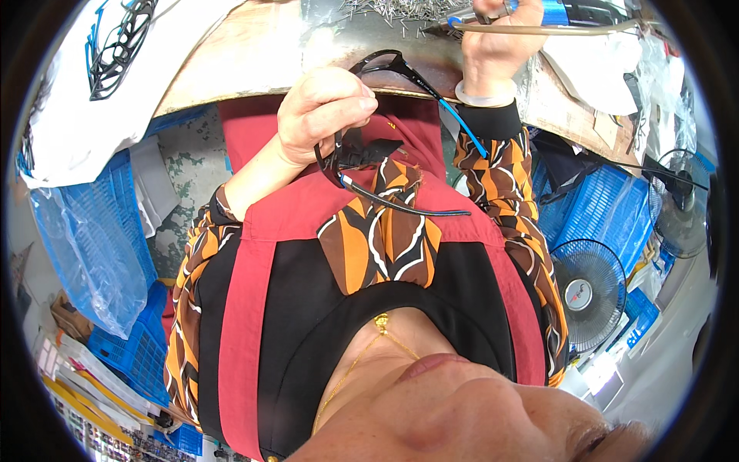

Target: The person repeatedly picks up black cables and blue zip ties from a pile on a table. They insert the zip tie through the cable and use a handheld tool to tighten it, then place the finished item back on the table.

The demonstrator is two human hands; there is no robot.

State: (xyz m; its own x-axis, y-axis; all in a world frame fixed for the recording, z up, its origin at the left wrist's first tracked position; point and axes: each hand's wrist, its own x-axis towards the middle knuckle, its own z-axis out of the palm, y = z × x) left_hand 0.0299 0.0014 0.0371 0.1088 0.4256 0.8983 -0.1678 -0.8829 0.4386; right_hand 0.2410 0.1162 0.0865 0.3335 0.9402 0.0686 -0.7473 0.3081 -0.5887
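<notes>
My left hand (323,115) is closed around the front of a pair of black glasses (385,60), held up off the bench's near edge. Both temples are unfolded and point toward my right, one with a bright blue inner side. Part of the frame is hidden behind my fingers. Farther right, over the bench, my right hand (502,50) is closed, fingers curled at the top edge of the picture. A blue and black handheld tool (573,13), which looks like a power screwdriver, lies in its grip; its working end is hard to make out.
Small metal screws or pins (400,9) lie heaped on the metal bench top (331,35). More black glasses frames (123,46) rest on white sheeting at the left. A beige hose (546,31) passes by my right hand. Blue crates (600,204) and a fan (589,292) stand right.
</notes>
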